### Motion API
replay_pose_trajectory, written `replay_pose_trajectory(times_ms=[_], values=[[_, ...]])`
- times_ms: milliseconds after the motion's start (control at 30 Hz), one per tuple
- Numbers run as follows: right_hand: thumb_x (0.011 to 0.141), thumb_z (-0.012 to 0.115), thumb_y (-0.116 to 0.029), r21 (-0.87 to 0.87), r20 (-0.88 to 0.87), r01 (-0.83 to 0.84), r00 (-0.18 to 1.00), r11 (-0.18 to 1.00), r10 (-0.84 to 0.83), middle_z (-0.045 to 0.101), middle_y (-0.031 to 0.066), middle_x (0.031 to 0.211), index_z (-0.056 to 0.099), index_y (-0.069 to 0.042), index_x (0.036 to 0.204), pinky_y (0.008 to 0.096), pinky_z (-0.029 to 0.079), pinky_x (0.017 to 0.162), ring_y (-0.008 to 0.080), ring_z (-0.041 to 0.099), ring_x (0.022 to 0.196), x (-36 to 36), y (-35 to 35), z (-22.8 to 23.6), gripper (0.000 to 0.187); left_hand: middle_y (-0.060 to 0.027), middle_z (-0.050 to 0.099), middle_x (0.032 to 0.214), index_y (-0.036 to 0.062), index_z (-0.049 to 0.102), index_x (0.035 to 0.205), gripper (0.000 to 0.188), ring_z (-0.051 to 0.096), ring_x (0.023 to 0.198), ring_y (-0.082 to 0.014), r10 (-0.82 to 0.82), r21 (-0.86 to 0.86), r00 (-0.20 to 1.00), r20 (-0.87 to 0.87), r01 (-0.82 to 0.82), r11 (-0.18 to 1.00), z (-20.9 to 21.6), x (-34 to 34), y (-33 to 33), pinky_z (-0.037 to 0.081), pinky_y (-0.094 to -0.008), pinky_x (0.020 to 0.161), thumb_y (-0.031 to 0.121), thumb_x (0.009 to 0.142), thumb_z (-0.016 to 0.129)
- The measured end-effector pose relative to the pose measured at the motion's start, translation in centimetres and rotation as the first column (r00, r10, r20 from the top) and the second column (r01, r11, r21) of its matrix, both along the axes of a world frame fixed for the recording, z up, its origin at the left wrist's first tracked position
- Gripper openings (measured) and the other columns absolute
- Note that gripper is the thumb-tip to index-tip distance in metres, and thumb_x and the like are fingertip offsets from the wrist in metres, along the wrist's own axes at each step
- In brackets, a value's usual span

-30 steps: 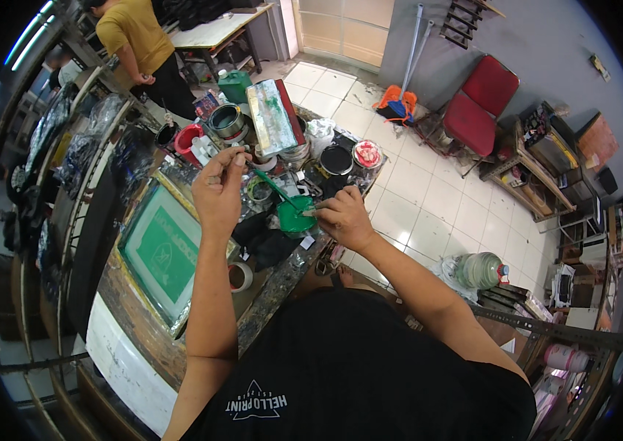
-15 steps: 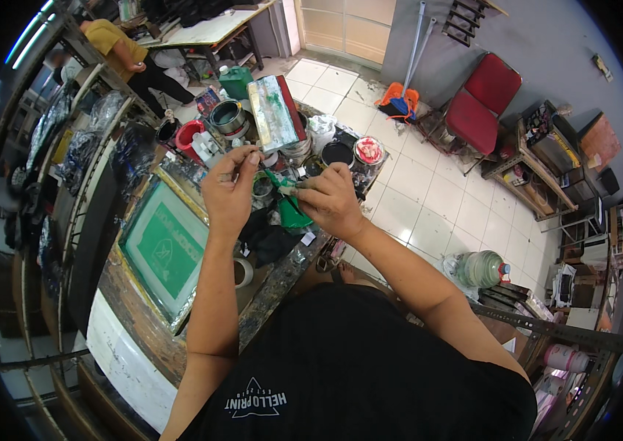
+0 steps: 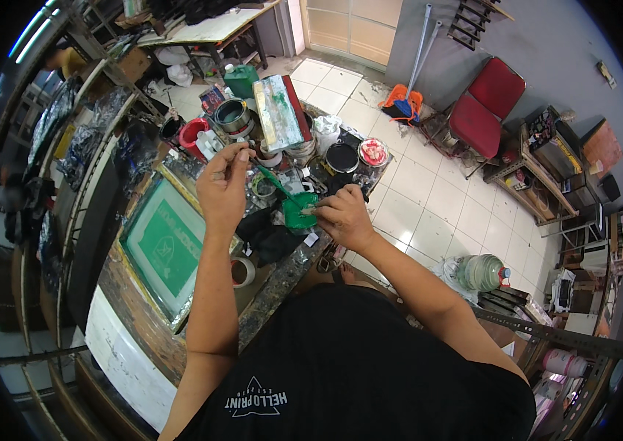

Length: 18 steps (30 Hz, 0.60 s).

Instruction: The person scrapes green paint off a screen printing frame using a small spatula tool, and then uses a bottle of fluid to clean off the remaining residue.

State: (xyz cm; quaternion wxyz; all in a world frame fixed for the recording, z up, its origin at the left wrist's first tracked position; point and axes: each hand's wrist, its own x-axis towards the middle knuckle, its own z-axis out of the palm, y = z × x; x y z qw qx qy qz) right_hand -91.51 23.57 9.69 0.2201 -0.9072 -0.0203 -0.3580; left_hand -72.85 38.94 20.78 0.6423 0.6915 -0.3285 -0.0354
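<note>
My left hand [image 3: 223, 184] pinches the upper end of a thin green-coated stirring stick [image 3: 276, 181]. The stick slants down to the right, its lower end at a tub of green ink [image 3: 298, 213]. At the tub's right side is my right hand [image 3: 347, 219], fingers closed on a small pale scrap smeared with green [image 3: 307, 212]; its exact kind is unclear. Left of my left forearm lies a framed printing screen [image 3: 164, 242] with a green coating and a pale design.
Ink cans [image 3: 232, 116], a red tub [image 3: 194, 132], a green jerrycan [image 3: 240, 79] and a paint-stained box [image 3: 279, 114] crowd the bench's far end. Dark cloth [image 3: 273, 239] and a tape roll [image 3: 242, 272] lie nearer. A red chair [image 3: 484, 106] stands right.
My right hand has moved down and right with the scrap, from the stick to the green tub. My left hand still holds the stick. The person in yellow has moved left, partly behind the shelves.
</note>
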Motion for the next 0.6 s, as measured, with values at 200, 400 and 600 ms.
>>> replay_pose_trajectory(times_ms=[200, 400, 600], values=[[0.073, 0.079, -0.004, 0.191, 0.129, -0.007, 0.992, 0.982, -0.018, 0.071, 0.0004, 0.094, 0.074, -0.012, 0.093, 0.0383, 0.040, 0.086, 0.0200, 0.061, 0.085, 1.5, -0.6, 4.2, 0.022, -0.0038, 0.073, 0.103, -0.0027, 0.069, 0.118, 0.021, 0.063, 0.091, -0.0075, -0.082, 0.009, 0.996, -0.035, 0.082, 0.997, 0.0, -0.2, 0.0, 0.050, -0.0225, 0.081, 0.010, 0.103, 0.061], [0.072, 0.078, -0.005, 0.214, 0.246, -0.055, 0.969, 0.975, 0.001, 0.068, -0.0015, 0.092, 0.073, -0.013, 0.091, 0.0377, 0.040, 0.087, 0.0202, 0.059, 0.085, 4.3, -0.3, 6.4, 0.021, -0.0031, 0.072, 0.104, -0.0029, 0.068, 0.119, 0.021, 0.062, 0.093, -0.0080, -0.154, 0.022, 0.988, -0.029, 0.155, 0.988, 0.5, -0.9, -0.2, 0.048, -0.0221, 0.081, 0.009, 0.104, 0.059], [0.071, 0.081, -0.009, 0.071, 0.199, -0.008, 0.980, 0.997, -0.007, 0.063, -0.0016, 0.086, 0.071, -0.014, 0.088, 0.0383, 0.040, 0.086, 0.0207, 0.057, 0.081, 4.0, 0.1, 5.0, 0.021, -0.0027, 0.072, 0.102, -0.0029, 0.068, 0.118, 0.020, 0.062, 0.092, -0.0080, -0.144, -0.014, 0.990, 0.013, 0.144, 0.989, 0.4, -0.7, -0.2, 0.048, -0.0219, 0.082, 0.008, 0.104, 0.059]])
